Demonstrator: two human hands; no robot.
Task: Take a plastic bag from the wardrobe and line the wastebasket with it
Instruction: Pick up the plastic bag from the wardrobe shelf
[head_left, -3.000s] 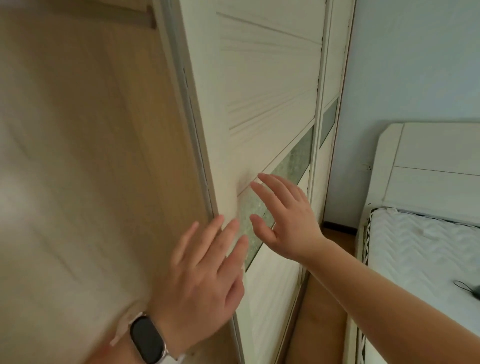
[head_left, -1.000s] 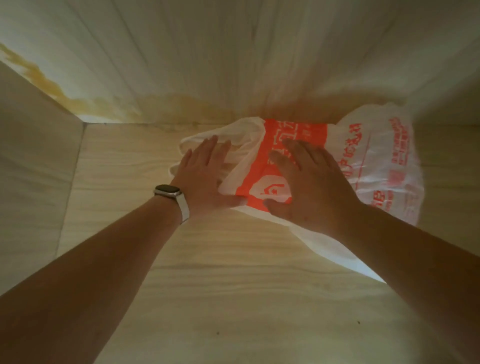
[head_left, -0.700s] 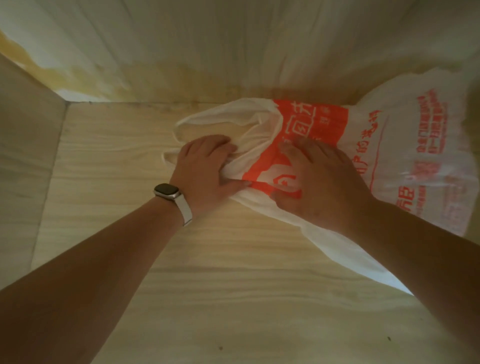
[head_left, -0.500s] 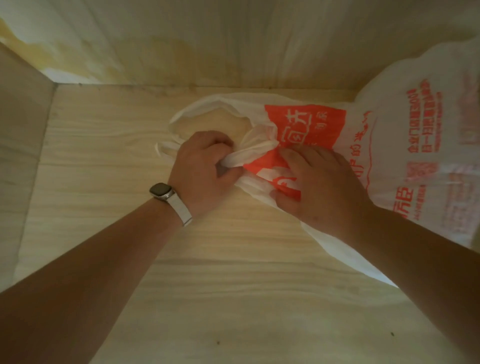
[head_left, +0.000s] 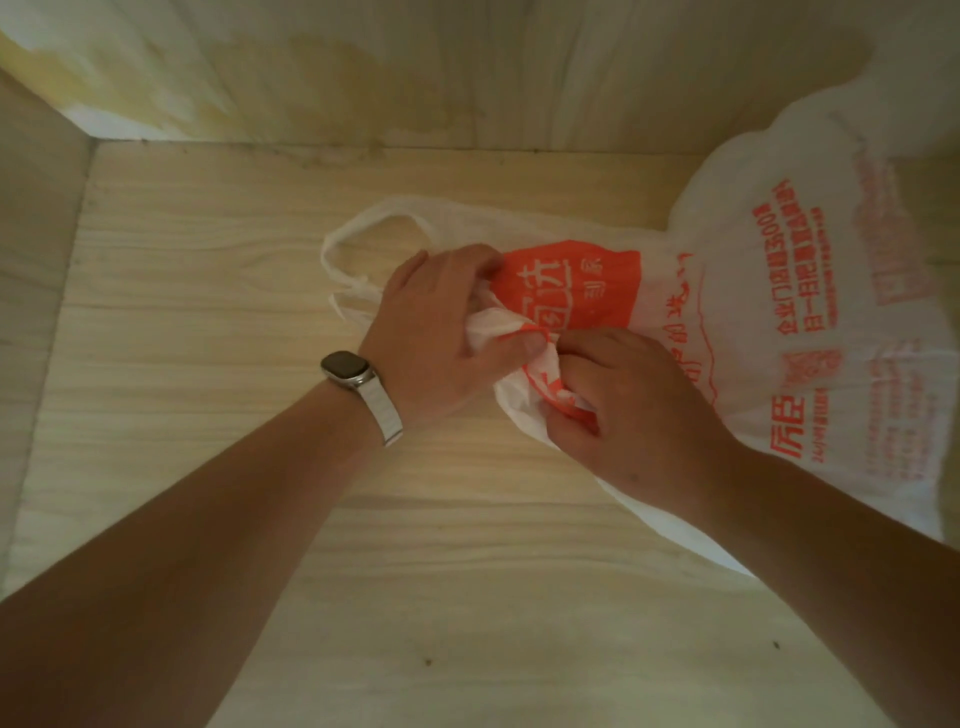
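A white plastic bag (head_left: 597, 291) with an orange printed panel lies on the pale wooden wardrobe shelf (head_left: 218, 312), its handle loops pointing left. My left hand (head_left: 436, 327), with a watch on its wrist, is closed on bunched plastic near the bag's mouth. Just to its right, my right hand (head_left: 628, 405) pinches a crumpled fold of the same bag. A second, similar bag (head_left: 831, 322) with orange print lies partly under it and rises against the back right corner. The wastebasket is not in view.
The wardrobe's back panel (head_left: 467, 67) is stained yellow along its lower left. A side wall (head_left: 31, 249) closes the shelf on the left. Bare shelf surface stretches in front of and to the left of the bags.
After sliding the wardrobe door, both hands reached onto the bag, flat at first. Their fingers have since curled and gathered the plastic into a bunch.
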